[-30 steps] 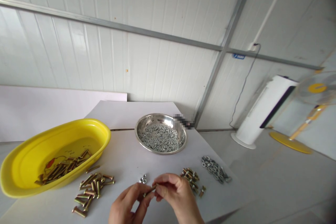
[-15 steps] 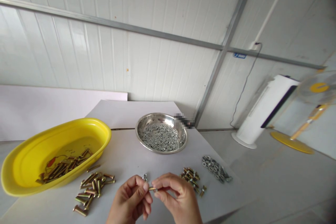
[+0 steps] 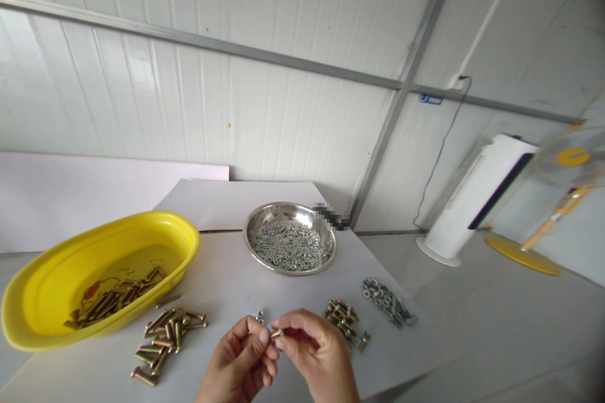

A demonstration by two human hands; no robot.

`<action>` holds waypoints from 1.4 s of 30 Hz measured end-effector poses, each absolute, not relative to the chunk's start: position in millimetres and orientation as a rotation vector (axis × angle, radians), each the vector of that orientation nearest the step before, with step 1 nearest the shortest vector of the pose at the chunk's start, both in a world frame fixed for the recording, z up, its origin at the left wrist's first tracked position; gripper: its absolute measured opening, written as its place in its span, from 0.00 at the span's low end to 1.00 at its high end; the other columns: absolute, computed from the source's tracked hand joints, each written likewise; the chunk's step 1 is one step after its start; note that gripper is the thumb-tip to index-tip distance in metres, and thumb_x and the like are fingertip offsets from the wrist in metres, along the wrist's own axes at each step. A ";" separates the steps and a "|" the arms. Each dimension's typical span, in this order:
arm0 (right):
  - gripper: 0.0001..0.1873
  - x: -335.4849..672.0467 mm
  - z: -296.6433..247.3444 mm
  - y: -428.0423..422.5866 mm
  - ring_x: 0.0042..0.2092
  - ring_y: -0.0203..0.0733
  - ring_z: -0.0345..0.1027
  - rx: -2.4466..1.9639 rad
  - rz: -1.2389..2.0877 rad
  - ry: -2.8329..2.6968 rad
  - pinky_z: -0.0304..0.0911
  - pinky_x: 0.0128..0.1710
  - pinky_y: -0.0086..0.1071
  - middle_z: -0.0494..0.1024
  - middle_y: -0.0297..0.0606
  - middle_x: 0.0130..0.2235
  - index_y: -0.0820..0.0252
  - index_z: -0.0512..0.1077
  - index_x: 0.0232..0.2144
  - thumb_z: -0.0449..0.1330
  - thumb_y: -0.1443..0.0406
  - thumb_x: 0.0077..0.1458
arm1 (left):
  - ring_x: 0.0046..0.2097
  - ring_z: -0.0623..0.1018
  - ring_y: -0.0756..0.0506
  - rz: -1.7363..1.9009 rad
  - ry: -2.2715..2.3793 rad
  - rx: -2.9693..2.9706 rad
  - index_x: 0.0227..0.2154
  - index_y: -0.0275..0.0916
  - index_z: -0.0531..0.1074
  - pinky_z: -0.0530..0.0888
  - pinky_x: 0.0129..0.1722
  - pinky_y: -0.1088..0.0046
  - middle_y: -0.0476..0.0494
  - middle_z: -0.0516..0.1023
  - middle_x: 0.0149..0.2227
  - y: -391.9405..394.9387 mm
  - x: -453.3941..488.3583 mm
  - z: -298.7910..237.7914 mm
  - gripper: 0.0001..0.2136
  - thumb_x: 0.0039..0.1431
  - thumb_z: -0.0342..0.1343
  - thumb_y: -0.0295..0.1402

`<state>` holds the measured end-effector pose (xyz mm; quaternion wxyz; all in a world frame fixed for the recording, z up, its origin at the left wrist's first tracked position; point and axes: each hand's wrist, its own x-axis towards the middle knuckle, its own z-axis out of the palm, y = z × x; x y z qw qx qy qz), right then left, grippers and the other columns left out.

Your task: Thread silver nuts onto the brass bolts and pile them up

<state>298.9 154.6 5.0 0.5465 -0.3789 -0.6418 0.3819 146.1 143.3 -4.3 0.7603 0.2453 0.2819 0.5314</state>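
Observation:
My left hand (image 3: 241, 362) and my right hand (image 3: 316, 352) meet near the front edge of the white table (image 3: 227, 277). Both pinch a small brass bolt (image 3: 275, 333) between their fingertips; a nut seems to sit on it, too small to be sure. A pair of loose nuts (image 3: 259, 315) lies just behind the left fingers. On the table to the left lies a pile of brass bolts (image 3: 165, 343). To the right lie a heap of assembled bolts (image 3: 344, 320) and a heap of silver nuts (image 3: 386, 302).
A yellow tub (image 3: 61, 277) holding several bolts stands at the left. A steel bowl (image 3: 326, 233) of nuts stands behind the middle. Off the table at the right are a white tower appliance (image 3: 472, 201) and a yellow fan (image 3: 562, 201).
The left hand has curled up from under the bolt to a fingertip pinch. The bolt shows less between the fingers, and both hands have shifted slightly.

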 end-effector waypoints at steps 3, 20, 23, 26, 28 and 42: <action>0.04 300.1 8.9 152.7 0.34 0.42 0.76 -0.901 0.902 -1.542 0.72 0.35 0.28 0.81 0.40 0.33 0.59 0.79 0.35 0.64 0.68 0.56 | 0.22 0.75 0.54 1.202 0.616 0.551 0.26 0.35 0.71 0.69 0.21 0.82 0.47 0.80 0.23 143.0 148.1 -6.8 0.15 0.47 0.72 0.36; 0.11 303.8 11.1 154.7 0.34 0.41 0.77 -0.949 0.846 -1.576 0.72 0.35 0.28 0.81 0.37 0.33 0.58 0.80 0.34 0.65 0.76 0.49 | 0.20 0.75 0.51 1.289 0.789 0.768 0.26 0.36 0.69 0.69 0.19 0.79 0.45 0.80 0.21 142.2 149.0 -5.0 0.17 0.49 0.70 0.42; 0.06 303.2 9.1 155.5 0.33 0.42 0.76 -0.979 0.850 -1.553 0.72 0.33 0.28 0.81 0.38 0.32 0.59 0.80 0.31 0.67 0.72 0.50 | 0.22 0.77 0.48 1.384 0.822 0.899 0.27 0.37 0.70 0.72 0.21 0.76 0.44 0.80 0.22 140.3 149.7 -5.8 0.15 0.51 0.68 0.41; 0.05 300.7 5.5 156.3 0.29 0.42 0.75 -1.018 0.956 -1.470 0.72 0.29 0.29 0.81 0.40 0.30 0.61 0.80 0.32 0.68 0.65 0.50 | 0.24 0.78 0.47 1.474 0.870 1.030 0.27 0.38 0.71 0.74 0.23 0.75 0.45 0.79 0.23 137.8 150.3 -5.6 0.12 0.54 0.66 0.39; 0.11 298.5 4.2 156.6 0.25 0.40 0.74 -1.036 1.093 -1.388 0.70 0.26 0.28 0.80 0.39 0.26 0.63 0.79 0.32 0.68 0.59 0.51 | 0.25 0.77 0.47 1.509 0.902 1.121 0.27 0.38 0.72 0.74 0.24 0.75 0.46 0.78 0.23 136.8 150.1 -5.4 0.10 0.55 0.65 0.38; 0.34 296.3 -0.6 150.2 0.17 0.32 0.58 -1.191 1.210 -1.517 0.52 0.18 0.24 0.68 0.33 0.16 0.62 0.68 0.18 0.48 0.42 0.62 | 0.22 0.75 0.49 1.457 0.901 1.148 0.25 0.38 0.71 0.71 0.22 0.77 0.48 0.75 0.20 135.2 152.5 -9.6 0.12 0.56 0.64 0.40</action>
